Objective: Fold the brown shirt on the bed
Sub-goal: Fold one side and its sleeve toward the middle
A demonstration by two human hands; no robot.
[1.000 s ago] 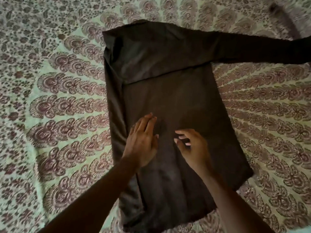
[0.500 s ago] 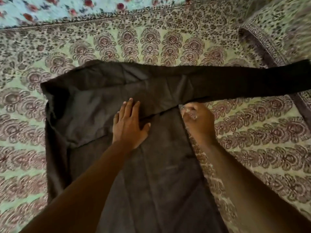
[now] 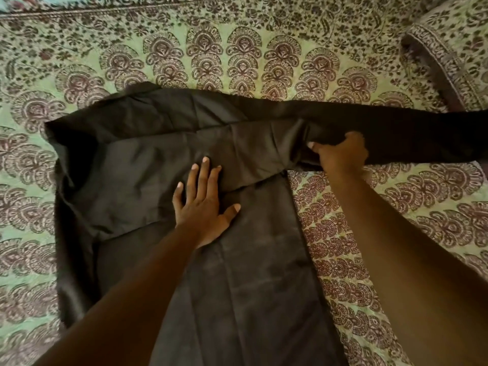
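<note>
My left hand presses flat, fingers spread, on the dark brown, soft, light cloth shirt lying on the green patterned bedspread, while my right hand pinches its limp sleeve at the armpit, the best hold.

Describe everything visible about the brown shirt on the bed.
The brown shirt is dark, smooth woven fabric with faint creases, lying mostly flat on the patterned bedspread. One sleeve is already folded across the chest; the other sleeve stretches out right, past the frame edge. The left hand presses flat, fingers spread, on the body. The right hand grips the fabric at the base of the outstretched sleeve. The hem is out of view.
</note>
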